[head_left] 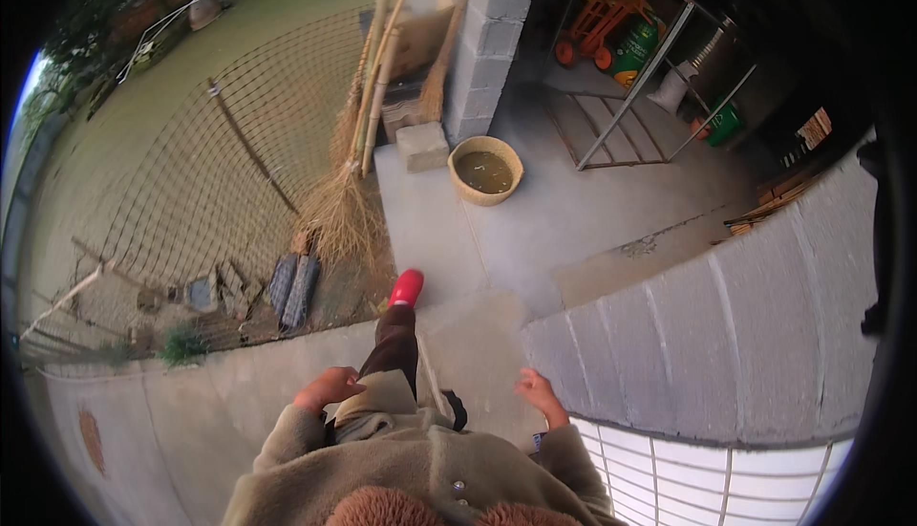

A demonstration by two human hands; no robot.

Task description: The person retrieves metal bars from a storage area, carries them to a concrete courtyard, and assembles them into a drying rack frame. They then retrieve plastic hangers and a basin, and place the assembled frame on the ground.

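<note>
My left hand [330,389] hangs in front of the coat [449,454] on the left side, its fingers curled in, with nothing visible in it. My right hand [540,395] is held out on the other side, fingers bent inward, and no object shows in it either. Between them my leg in dark trousers reaches forward, ending in a red shoe [407,288] on the concrete. Ahead stands a round woven basket [485,196], or a basin of that look, with murky brownish contents. Both hands are well apart from it.
Twig brooms with long poles [349,220] lean by a block pillar [492,43], beside a loose concrete block [422,147]. Netting [181,192] borders greenish ground or water on the left. A metal frame [626,106] and orange hand cart [602,20] stand in the dark doorway. A grey ribbed surface [707,335] rises at right.
</note>
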